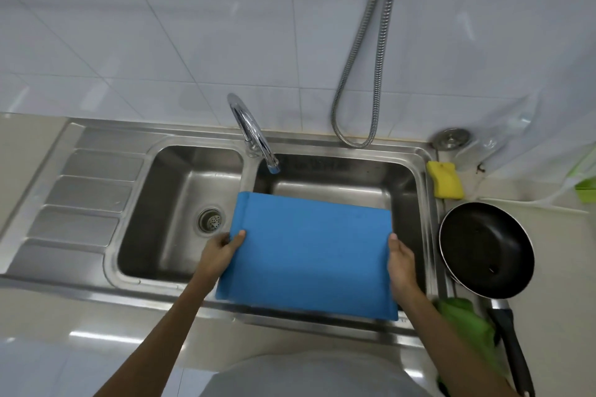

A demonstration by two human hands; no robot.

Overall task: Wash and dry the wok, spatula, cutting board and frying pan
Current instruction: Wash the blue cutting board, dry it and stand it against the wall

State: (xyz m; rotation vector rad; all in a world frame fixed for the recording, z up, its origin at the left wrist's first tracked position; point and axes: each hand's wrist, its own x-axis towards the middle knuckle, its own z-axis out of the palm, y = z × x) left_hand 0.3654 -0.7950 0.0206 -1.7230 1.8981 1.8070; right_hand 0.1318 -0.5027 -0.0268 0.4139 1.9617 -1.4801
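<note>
Blue rectangular plastic cutting board (309, 251) held over the right steel sink basin (342, 176), left hand (222, 250) and right hand (400, 259) each clamped on a side edge. No water visible from chrome tap (254, 135); probably pre-rinse. Next: open the tap and tilt the board under the spout.

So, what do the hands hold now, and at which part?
Both hold the blue cutting board over the sink: left hand on its left edge, right hand on its right edge.
</note>
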